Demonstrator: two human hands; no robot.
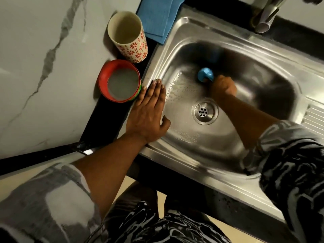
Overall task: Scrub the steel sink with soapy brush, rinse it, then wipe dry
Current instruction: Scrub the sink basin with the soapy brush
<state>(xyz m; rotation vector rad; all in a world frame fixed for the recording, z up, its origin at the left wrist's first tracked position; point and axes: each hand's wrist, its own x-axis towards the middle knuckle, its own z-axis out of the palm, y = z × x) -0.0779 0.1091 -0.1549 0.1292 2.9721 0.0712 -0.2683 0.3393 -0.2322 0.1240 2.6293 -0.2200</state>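
The steel sink [184,28] fills the right half of the head view, with its drain [203,112] near the middle of the basin. Inside the basin my right hand [223,86] grips a blue brush [205,74], which is pressed against the basin's far floor; its bristles are hidden. Soap suds [177,88] streak the basin floor left of the drain. My left hand [149,113] rests flat with straight fingers on the sink's left rim.
A red bowl [119,67] of cloudy soapy water sits on the counter beside the left rim. Behind it stands a cream cup with red flowers [129,37]. A folded blue cloth [157,16] lies at the back. The tap [268,14] rises at the far right.
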